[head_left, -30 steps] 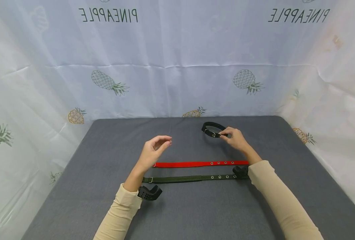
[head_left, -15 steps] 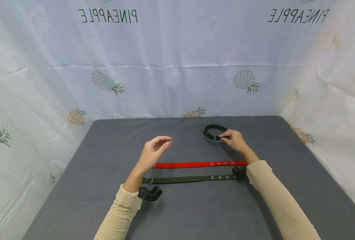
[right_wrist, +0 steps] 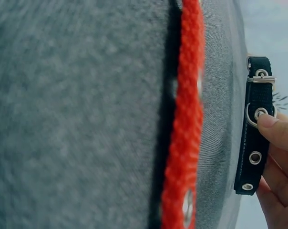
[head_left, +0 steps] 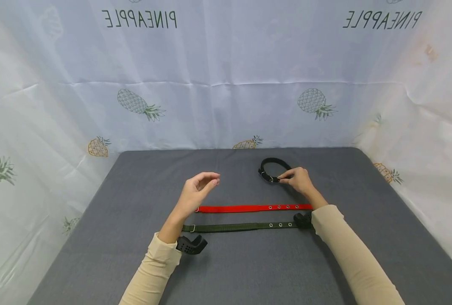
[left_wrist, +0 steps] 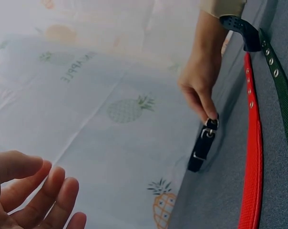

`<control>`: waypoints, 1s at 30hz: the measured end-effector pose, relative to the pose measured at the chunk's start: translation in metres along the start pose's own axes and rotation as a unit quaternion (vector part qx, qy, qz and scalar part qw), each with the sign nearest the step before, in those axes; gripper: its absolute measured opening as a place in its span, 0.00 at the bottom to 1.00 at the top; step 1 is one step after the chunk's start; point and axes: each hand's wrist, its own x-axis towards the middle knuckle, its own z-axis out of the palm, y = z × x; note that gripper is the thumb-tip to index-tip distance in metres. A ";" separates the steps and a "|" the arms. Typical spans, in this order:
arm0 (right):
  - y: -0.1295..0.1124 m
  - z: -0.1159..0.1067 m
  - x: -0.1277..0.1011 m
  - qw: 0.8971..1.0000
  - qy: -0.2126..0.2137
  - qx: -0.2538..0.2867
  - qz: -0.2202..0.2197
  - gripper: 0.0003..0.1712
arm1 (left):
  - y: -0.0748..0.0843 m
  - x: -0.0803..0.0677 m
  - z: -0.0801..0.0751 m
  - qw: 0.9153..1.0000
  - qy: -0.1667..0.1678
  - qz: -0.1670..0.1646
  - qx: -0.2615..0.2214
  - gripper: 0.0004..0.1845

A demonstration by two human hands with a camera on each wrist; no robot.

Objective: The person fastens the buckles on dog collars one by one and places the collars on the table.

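pinching a looped black collar with metal buckle, right hand.

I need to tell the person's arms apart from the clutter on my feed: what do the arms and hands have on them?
Both arms wear long, close-fitting beige sleeves: left sleeve, right sleeve. A black perforated plastic camera mount sits at each wrist: left mount, right mount. The left hand and right hand are bare, with no gloves, rings or markings visible.
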 end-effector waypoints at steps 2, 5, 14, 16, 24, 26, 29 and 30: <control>0.001 0.001 0.000 1.000 -0.005 0.000 0.007 0.10 | 0.000 0.000 0.001 1.000 -0.001 0.000 -0.002 0.15; 0.001 0.001 0.000 1.000 -0.009 0.001 0.005 0.09 | 0.000 0.000 0.001 1.000 -0.001 -0.002 -0.004 0.14; 0.001 0.001 -0.001 1.000 -0.014 -0.010 -0.018 0.09 | -0.001 0.000 0.000 1.000 -0.002 -0.003 0.005 0.15; 0.001 0.002 -0.001 1.000 -0.014 -0.009 -0.017 0.09 | -0.001 0.000 0.000 1.000 -0.002 -0.002 0.005 0.15; 0.002 0.001 -0.001 1.000 -0.008 0.006 -0.012 0.08 | 0.000 0.000 0.001 1.000 0.002 0.004 0.000 0.15; 0.001 0.001 -0.002 1.000 -0.004 0.009 -0.012 0.08 | 0.000 0.000 0.001 1.000 0.003 0.003 0.000 0.15; 0.000 0.000 -0.004 1.000 0.006 0.012 -0.014 0.09 | -0.001 0.000 0.000 1.000 0.005 -0.008 -0.001 0.15; -0.001 0.000 -0.005 1.000 0.011 0.015 -0.015 0.09 | -0.002 0.000 0.000 1.000 0.005 -0.014 -0.001 0.15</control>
